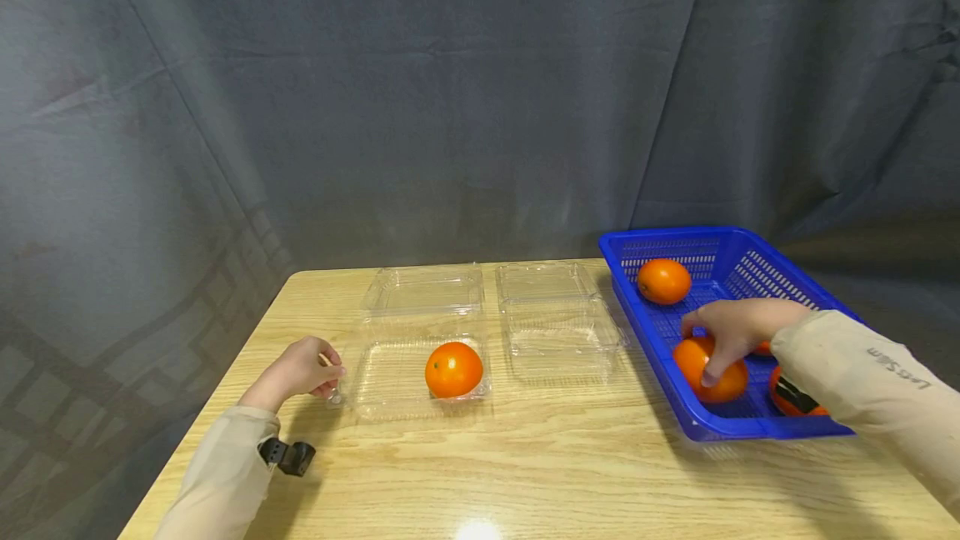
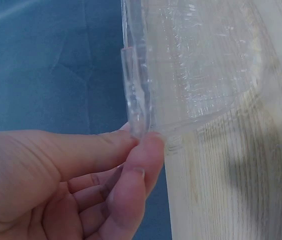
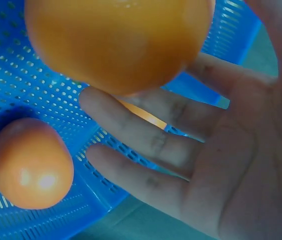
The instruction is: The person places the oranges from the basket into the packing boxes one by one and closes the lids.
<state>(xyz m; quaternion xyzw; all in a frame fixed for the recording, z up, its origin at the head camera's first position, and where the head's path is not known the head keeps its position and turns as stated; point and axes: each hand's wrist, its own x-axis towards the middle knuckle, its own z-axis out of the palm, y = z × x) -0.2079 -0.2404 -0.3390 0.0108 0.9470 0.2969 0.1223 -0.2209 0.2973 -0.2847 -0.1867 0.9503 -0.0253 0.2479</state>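
My left hand (image 1: 303,369) pinches the left edge of a clear plastic clamshell container (image 1: 382,377) between thumb and forefinger; the left wrist view shows the plastic corner (image 2: 138,112) at the fingertips. In the front half of that container, at its right side, lies an orange (image 1: 453,370). Reaching into the blue plastic basket (image 1: 772,429) on the right, my right hand (image 1: 738,327) grips another orange (image 1: 687,361), thumb on the near side. The right wrist view has this orange (image 3: 121,45) at the fingers, whose lower ones are stretched out.
A second clear clamshell container (image 1: 558,327) stands with its lid raised between the first container and the basket. More oranges lie in the basket, one at the back left (image 1: 664,282) and one at the front (image 1: 787,398), partly behind the sleeve. A grey curtain (image 1: 465,107) hangs behind the wooden table (image 1: 480,465).
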